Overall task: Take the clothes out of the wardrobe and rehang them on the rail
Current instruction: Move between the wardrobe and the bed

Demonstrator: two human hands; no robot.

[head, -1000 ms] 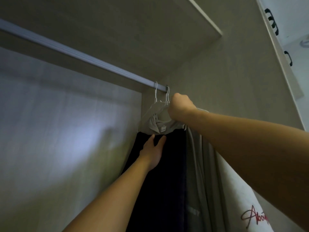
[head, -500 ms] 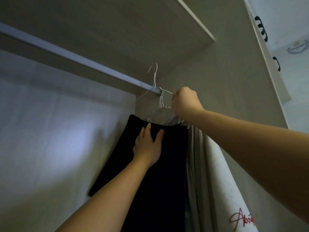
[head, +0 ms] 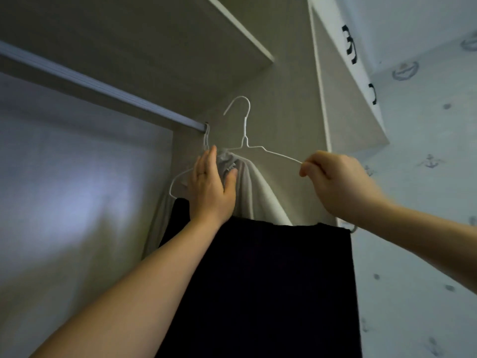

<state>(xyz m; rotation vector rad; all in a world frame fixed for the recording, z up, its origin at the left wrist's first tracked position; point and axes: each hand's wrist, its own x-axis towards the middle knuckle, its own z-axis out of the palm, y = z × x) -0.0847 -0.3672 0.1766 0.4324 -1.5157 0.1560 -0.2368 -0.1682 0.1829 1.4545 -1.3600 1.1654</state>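
The right hand pinches the wire hanger by its shoulder — hook clear of the rail, dark garment draped below — while the left hand, fingers straight, presses back the pale garment (likely to prevent snagging).

hanger: hook off the rail, now free in the air up-left of the right grip | right grip: shifts from the neck to pinch the shoulder wire's end | dark garment: swings out, hangs under that grip | left grip: climbs from the dark cloth to press flat on the pale garment
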